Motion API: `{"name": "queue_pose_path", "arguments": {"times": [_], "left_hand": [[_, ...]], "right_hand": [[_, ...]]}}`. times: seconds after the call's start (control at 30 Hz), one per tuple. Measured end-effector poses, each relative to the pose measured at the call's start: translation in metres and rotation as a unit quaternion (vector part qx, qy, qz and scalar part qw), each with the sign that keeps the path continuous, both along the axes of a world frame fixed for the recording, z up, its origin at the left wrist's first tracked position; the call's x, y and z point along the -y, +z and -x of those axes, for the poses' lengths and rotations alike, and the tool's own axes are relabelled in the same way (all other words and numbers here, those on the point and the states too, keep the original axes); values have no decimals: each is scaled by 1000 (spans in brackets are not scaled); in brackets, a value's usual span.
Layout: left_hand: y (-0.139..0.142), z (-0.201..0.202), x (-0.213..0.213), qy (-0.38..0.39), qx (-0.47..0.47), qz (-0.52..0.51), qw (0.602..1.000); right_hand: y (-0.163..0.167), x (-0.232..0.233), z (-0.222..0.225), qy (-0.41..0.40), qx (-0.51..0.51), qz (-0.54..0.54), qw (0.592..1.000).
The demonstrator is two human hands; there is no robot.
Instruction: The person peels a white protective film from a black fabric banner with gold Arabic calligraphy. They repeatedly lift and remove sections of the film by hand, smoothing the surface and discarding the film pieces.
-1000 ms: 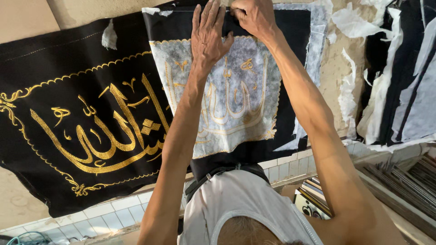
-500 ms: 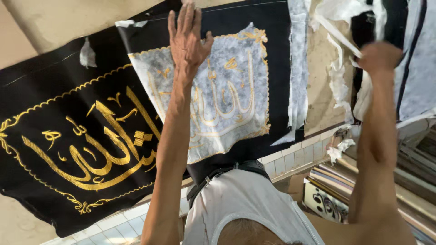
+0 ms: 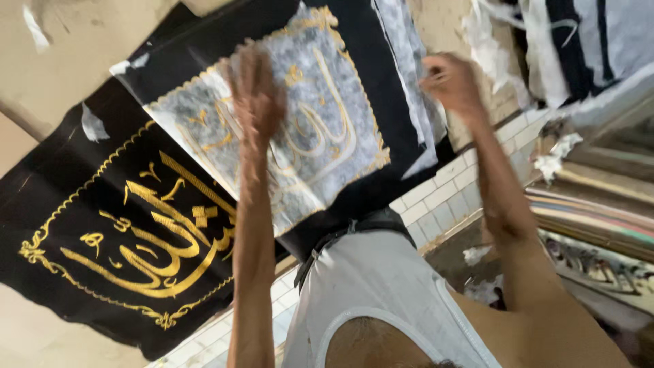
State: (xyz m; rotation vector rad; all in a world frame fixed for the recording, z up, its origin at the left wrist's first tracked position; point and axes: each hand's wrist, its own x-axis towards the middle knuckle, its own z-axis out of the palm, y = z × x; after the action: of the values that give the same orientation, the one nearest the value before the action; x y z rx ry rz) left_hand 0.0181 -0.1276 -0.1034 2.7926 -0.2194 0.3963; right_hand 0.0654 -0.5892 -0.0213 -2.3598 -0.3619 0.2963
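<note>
A black cloth (image 3: 381, 82) with gold embroidery lies ahead of me, its back covered by a grey-white backing sheet (image 3: 327, 136) through which gold script shows. My left hand (image 3: 255, 95) rests flat on that sheet, fingers spread, holding nothing. A loose strip of the backing (image 3: 409, 88) hangs along the cloth's right edge. My right hand (image 3: 449, 82) is just right of this strip with its fingers curled shut; it is blurred and I see nothing clearly held in it.
A second black cloth (image 3: 82, 225) with large gold script and a gold border lies to the left. A white tiled ledge (image 3: 436, 197) runs below. Stacked framed panels (image 3: 593, 204) and torn paper scraps (image 3: 552, 163) are at the right. My grey-white vest (image 3: 381, 286) fills the bottom.
My right hand left the top of the panel, swung out to the right, and has come back towards the cloth's edge. My left hand stayed flat on the backing. The view has tilted.
</note>
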Motion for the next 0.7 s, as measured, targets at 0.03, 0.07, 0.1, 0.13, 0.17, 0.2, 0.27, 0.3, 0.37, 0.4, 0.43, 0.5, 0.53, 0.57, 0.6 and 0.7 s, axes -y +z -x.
{"name": "queue_pose_path", "arguments": {"times": [0.03,0.07,0.1,0.13,0.17,0.2,0.27,0.3,0.37,0.4,0.43,0.5,0.53,0.57,0.6,0.7], "left_hand": [[5,21,17,-34,-29,2,999],[12,43,34,-65,-57,3,996],[20,67,52,-73,-94,26,993],[29,89,69,-82,-128,52,987],[37,107,82,-87,-122,99,984],[47,126,95,-91,-118,147,978],[64,148,115,-86,-115,255,956],[71,150,122,-80,-105,313,941],[82,147,133,-62,-96,386,916],[86,141,137,-56,-90,400,910],[88,133,140,-50,-82,414,905],[90,118,148,-20,-116,478,870],[89,110,151,-6,-134,510,849],[88,105,154,-13,-122,504,855],[86,100,156,-18,-112,497,860],[79,93,159,16,-102,495,863]], "right_hand": [[-4,-20,21,5,16,31,999],[-5,-35,35,12,31,61,998],[-6,-48,51,-5,57,85,995],[-5,-56,64,-22,84,111,990],[-3,-61,74,-42,118,140,982],[-1,-65,82,-81,82,133,984],[3,-70,93,-151,7,109,982],[4,-73,96,-158,35,91,983],[8,-80,107,-171,84,55,980],[10,-85,111,-155,123,44,979],[13,-91,116,-139,164,32,976],[20,-105,128,-118,150,-37,981],[24,-112,133,-111,100,-95,984],[27,-119,137,-102,48,-153,982],[30,-125,141,-96,41,-156,982],[36,-140,150,-79,31,-173,981]]}}
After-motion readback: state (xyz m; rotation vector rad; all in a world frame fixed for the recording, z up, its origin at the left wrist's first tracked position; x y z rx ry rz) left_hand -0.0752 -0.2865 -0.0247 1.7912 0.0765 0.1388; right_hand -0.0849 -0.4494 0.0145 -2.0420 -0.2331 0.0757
